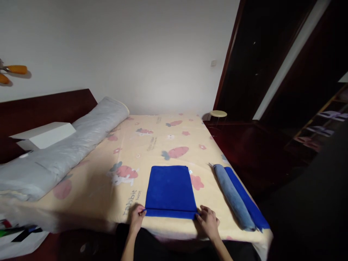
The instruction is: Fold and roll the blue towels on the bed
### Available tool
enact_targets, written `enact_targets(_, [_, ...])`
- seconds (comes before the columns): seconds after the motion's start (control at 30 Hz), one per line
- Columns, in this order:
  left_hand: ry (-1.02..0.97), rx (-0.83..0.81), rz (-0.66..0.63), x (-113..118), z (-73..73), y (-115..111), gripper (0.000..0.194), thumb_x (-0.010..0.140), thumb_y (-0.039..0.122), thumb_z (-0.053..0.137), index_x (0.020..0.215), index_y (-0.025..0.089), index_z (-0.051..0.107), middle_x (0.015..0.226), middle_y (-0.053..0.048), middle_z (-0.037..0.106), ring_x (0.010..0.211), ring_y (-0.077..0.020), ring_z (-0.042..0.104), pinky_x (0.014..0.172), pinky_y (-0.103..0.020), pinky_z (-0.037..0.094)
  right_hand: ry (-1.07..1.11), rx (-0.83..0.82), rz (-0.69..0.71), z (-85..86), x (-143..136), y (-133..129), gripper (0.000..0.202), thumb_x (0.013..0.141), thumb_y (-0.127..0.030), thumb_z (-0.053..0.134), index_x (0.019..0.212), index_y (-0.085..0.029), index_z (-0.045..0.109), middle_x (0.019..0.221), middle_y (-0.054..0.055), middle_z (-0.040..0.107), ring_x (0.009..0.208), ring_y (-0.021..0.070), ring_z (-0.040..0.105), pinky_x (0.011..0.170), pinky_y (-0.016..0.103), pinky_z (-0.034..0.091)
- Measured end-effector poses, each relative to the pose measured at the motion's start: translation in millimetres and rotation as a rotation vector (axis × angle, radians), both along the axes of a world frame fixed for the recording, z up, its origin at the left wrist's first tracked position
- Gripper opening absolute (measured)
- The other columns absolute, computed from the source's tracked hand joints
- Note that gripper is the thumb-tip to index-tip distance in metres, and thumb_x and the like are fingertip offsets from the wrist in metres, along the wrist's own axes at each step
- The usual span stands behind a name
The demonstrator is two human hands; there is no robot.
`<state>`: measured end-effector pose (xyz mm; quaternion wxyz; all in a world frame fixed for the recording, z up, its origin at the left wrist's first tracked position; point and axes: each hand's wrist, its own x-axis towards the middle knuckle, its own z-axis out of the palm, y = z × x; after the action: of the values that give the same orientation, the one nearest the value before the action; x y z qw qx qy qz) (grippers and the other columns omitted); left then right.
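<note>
A blue towel point(171, 186) lies flat and folded into a near-square on the bed. Along its near edge runs a narrow folded-over strip. My left hand point(137, 216) pinches the left end of that strip between thumb and fingertips. At the other end, my right hand point(209, 221) is closed on the near right corner, its fingertips partly hiding the cloth. To the right of the towel, a grey-blue rolled towel point(233, 199) lies lengthwise, touching a blue rolled towel point(247, 199) beside it.
The bed point(152, 145) has a patterned sheet. A rolled grey quilt point(81, 141) lies along its left side with a white box point(51, 135) against it, near the dark headboard point(54, 105). A round stool point(218, 114) stands past the far right corner; a shoe rack point(320, 123) is further right.
</note>
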<state>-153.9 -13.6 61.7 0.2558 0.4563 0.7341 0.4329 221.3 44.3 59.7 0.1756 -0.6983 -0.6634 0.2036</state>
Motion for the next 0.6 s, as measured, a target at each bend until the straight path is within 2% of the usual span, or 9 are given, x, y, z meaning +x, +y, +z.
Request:
enact_targets(0.13, [0.139,-0.065,0.008,4,2.1,-1,0.019,0.067,0.040,0.066,0.068,0.022,0.060,0.062,0.003,0.061,0.065,-0.0178,0.063,0.067,-0.032,0.053,-0.124,0.021,0.050,3.0,-3,-1,0.038,0.082,-0.041,0.047,0.108,-0.025,0.070,0.129,0.009,0.061,0.120,0.0302,0.050,0.092,0.047,0.041])
enact_targets(0.23, [0.274,-0.116,0.037,12,5.4,-8,0.004,0.070,0.022,0.061,0.073,0.022,0.058,0.068,0.003,0.060,0.073,-0.0173,0.062,0.074,-0.031,0.050,-0.230,0.064,0.065,-1.9,-6,-8,0.039,0.082,-0.034,0.048,0.116,-0.025,0.065,0.129,0.010,0.060,0.119,0.0304,0.050,0.093,0.049,0.038])
enact_targets(0.4, [0.500,-0.177,0.117,34,16.4,-15,0.020,0.076,0.009,0.051,0.087,0.022,0.060,0.096,-0.004,0.059,0.104,-0.0243,0.054,0.089,-0.039,0.040,-0.293,0.255,0.041,-6.7,-13,-21,0.036,0.088,-0.025,0.045,0.120,-0.022,0.059,0.120,0.011,0.060,0.111,0.0286,0.052,0.090,0.046,0.038])
enact_targets(0.5, [0.582,-0.191,0.053,48,23.1,-15,0.029,0.075,0.000,0.045,0.080,0.024,0.061,0.092,-0.002,0.057,0.102,-0.0216,0.052,0.091,-0.037,0.036,-0.333,0.367,0.141,-3.9,-18,-27,0.031,0.089,-0.012,0.040,0.107,-0.022,0.062,0.104,0.009,0.063,0.097,0.0255,0.055,0.089,0.043,0.037])
enact_targets(0.6, [0.631,-0.195,-0.006,55,26.2,-15,0.033,0.076,-0.002,0.041,0.073,0.024,0.061,0.087,-0.002,0.057,0.101,-0.0198,0.052,0.093,-0.035,0.034,-0.362,0.416,0.230,-1.1,-22,-28,0.039,0.085,0.000,0.036,0.103,-0.022,0.062,0.096,0.007,0.063,0.091,0.0237,0.056,0.085,0.039,0.037])
